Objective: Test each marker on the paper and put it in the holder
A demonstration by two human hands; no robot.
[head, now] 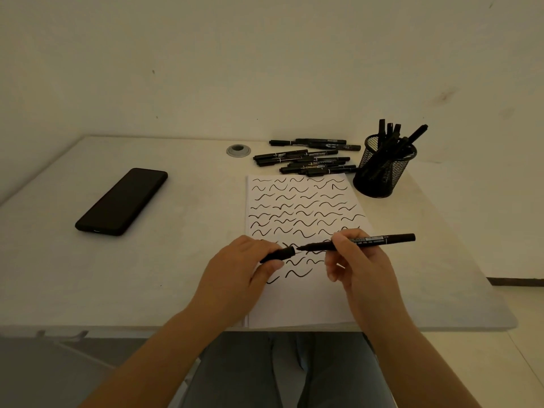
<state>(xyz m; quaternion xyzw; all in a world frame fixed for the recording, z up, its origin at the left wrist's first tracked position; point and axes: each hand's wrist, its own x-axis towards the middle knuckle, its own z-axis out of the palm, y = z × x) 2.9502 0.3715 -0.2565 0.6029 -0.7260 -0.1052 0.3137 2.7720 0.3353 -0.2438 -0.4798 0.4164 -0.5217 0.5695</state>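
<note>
My right hand point(357, 262) grips a black marker point(382, 240) that lies almost level above the paper, its bare tip pointing left. My left hand point(244, 267) pinches the marker's black cap point(279, 254), whose open end sits just left of the tip with a small gap between them. The white paper point(297, 304) under both hands carries several rows of black squiggles. A black mesh holder point(382, 172) with several markers in it stands at the paper's far right corner. A pile of several black markers point(309, 159) lies beyond the paper's far edge.
A black phone point(122, 201) lies face down on the left of the pale table point(88, 275). A round metal cable grommet point(238, 150) sits near the back edge. The wall is close behind the table. My legs show below the front edge.
</note>
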